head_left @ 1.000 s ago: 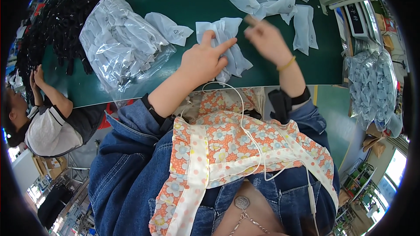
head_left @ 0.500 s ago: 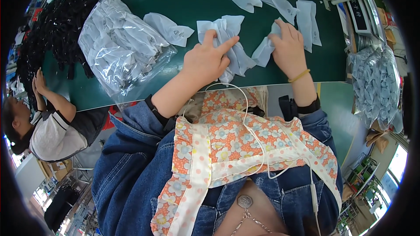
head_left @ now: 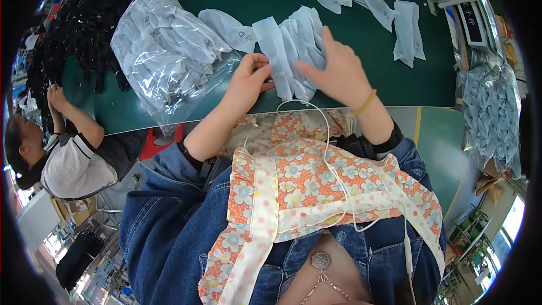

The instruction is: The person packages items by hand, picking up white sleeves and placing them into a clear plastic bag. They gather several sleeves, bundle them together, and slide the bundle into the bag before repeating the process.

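Note:
A small row of overlapping frosted plastic pouches (head_left: 289,56) stands close to the near edge of the green table. My left hand (head_left: 248,83) presses against their left side, its fingers bent and closed on that edge; the tips are partly hidden. On the right side lies my right hand (head_left: 341,73), thumb across the pouches and fingers stretched out along their edge, apart from the thumb. Beside my left hand is a single frosted pouch (head_left: 226,28), its end touching the row. A large clear bag (head_left: 169,51) full of similar pouches lies left of it.
More loose pouches (head_left: 361,0) spread along the far side, one pair (head_left: 407,34) at right. A heap of black straps (head_left: 79,28) covers the far left, where a co-worker (head_left: 73,158) sits. A filled clear bag (head_left: 491,113) hangs at right. A white cable (head_left: 324,135) crosses my apron.
My right hand has moved left with its pouch, which now lies against the others. My left hand has shifted from on top of the pouches to their left edge.

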Motion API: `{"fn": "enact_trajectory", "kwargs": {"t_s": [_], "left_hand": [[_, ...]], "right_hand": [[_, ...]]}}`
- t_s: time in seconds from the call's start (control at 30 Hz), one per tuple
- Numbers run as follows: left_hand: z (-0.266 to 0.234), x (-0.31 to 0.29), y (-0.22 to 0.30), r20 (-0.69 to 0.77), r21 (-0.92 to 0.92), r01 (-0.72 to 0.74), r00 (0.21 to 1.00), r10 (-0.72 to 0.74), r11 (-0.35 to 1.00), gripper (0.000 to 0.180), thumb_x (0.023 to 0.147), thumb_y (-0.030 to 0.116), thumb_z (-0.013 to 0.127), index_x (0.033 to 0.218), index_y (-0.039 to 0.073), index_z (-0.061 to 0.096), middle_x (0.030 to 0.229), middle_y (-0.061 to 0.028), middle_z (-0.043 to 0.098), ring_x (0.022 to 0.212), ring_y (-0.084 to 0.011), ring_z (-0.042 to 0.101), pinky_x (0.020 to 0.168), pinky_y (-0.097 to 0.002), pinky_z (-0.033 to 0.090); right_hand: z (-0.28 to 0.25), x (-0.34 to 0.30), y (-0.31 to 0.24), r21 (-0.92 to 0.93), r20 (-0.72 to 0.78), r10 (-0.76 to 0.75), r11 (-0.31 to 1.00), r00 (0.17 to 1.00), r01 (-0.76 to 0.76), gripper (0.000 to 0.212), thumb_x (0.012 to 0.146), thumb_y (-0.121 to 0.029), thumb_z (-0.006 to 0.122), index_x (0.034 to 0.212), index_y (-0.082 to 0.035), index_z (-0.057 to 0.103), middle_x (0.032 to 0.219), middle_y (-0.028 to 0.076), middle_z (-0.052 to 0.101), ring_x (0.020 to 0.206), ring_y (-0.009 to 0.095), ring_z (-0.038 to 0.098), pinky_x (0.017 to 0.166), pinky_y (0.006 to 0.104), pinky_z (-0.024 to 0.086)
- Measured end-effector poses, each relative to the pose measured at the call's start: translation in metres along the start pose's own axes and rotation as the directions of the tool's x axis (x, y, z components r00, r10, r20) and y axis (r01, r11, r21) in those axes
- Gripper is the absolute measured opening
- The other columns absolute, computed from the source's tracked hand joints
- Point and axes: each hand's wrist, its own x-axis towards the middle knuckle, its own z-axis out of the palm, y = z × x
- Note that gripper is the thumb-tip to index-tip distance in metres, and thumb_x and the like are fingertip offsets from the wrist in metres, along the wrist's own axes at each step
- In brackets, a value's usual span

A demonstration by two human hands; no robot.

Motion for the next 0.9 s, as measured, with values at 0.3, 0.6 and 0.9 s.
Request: {"fn": "enact_trajectory", "kwargs": {"t_s": [0.3,0.6,0.9], "left_hand": [[-0.003,-0.003,0.026,0.468,0.735,-0.613,0.768,0.437,0.289,0.050,0.071,0.005,0.065,0.118,0.007,0.047,0.111,-0.0158,0.052,0.095,-0.0293,0.057,0.081,-0.0379,0.050],[0.004,0.042,0.026,0.717,0.618,-0.767,0.459,0.525,-0.173,0.067,0.054,0.013,0.071,0.119,0.011,0.051,0.111,-0.0131,0.054,0.108,-0.0342,0.050,0.092,-0.0488,0.040],[0.007,0.034,0.008,0.581,0.653,-0.757,0.516,0.629,0.019,0.072,0.058,0.015,0.071,0.126,0.010,0.048,0.122,-0.0164,0.048,0.117,-0.0345,0.046,0.100,-0.0459,0.037]], "right_hand": [[-0.006,0.027,0.005,-0.035,0.197,-0.290,0.952,0.937,0.303,0.098,0.055,-0.034,0.071,0.141,-0.009,0.030,0.137,0.018,0.036,0.123,0.034,0.037,0.097,0.0483,0.032],[0.005,0.009,0.005,-0.204,0.155,-0.505,0.825,0.849,0.527,0.089,0.050,-0.025,0.069,0.133,-0.010,0.040,0.130,0.014,0.043,0.118,0.036,0.041,0.099,0.0431,0.035],[0.011,0.016,0.010,-0.076,0.103,-0.452,0.885,0.886,0.460,0.074,0.054,-0.019,0.067,0.126,-0.009,0.050,0.118,0.013,0.050,0.103,0.034,0.048,0.091,0.0401,0.042]]}}
